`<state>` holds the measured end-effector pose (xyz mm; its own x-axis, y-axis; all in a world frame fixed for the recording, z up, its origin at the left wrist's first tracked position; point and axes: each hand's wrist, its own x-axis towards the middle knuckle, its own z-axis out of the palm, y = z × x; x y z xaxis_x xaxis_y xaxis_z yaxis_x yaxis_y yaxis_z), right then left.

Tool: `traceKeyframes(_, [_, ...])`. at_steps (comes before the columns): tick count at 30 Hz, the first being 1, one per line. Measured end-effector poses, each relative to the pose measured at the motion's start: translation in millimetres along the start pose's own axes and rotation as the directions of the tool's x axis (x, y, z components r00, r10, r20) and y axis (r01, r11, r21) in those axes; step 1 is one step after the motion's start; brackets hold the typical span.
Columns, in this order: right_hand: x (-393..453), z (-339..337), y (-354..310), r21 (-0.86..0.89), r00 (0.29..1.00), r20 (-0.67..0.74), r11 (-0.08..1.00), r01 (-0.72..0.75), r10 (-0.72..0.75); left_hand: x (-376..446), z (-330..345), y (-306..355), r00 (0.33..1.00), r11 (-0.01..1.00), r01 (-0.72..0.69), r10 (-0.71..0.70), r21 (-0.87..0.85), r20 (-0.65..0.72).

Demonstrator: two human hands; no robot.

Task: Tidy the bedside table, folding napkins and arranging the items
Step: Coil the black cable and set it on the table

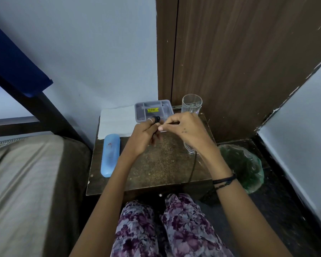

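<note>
Both hands meet above the bedside table point(161, 164), just in front of the grey tray point(153, 110). Left hand point(144, 135) pinches a small black ring-like item point(157, 119), possibly a hair tie; right hand point(185, 129) fingers curled narrow, grip unclear. White napkin point(117, 122) left of tray, blue case point(110, 154) in front of it, glass point(191, 104) right of tray.

Right hand point(185, 130) hides a glass's point(190, 150) top; tray point(152, 110) sticker unreadable.

The only print I see is a yellow sticker point(153, 109) on the grey tray point(139, 115), its dark lettering too small and blurred to read.
</note>
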<state>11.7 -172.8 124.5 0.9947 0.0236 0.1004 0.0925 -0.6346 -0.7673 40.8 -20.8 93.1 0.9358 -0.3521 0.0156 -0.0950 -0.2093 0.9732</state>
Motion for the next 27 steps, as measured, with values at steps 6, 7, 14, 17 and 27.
traceKeyframes(6, [6,-2,8,0.319,0.996,-0.083,0.946,0.063,-0.039,-12,-10,14,0.979,0.974,0.008,0.038,-0.226,0.200])
traceKeyframes(7, [6,1,11,0.392,0.994,-0.101,0.917,0.076,-0.039,-14,-13,16,0.971,0.962,0.002,0.063,-0.273,0.230])
traceKeyframes(14, [-5,39,22,0.448,0.997,-0.072,0.894,0.025,0.009,-15,-6,22,0.973,0.841,-0.055,0.167,-0.538,0.162])
traceKeyframes(17, [-13,49,16,0.375,0.999,0.018,0.926,-0.036,0.032,-6,2,22,0.982,0.856,-0.124,0.180,-0.501,0.064])
traceKeyframes(27, [-15,-1,-3,-0.105,0.989,-0.130,0.993,0.056,-0.070,-3,8,7,0.995,0.983,-0.078,0.087,0.164,-0.047])
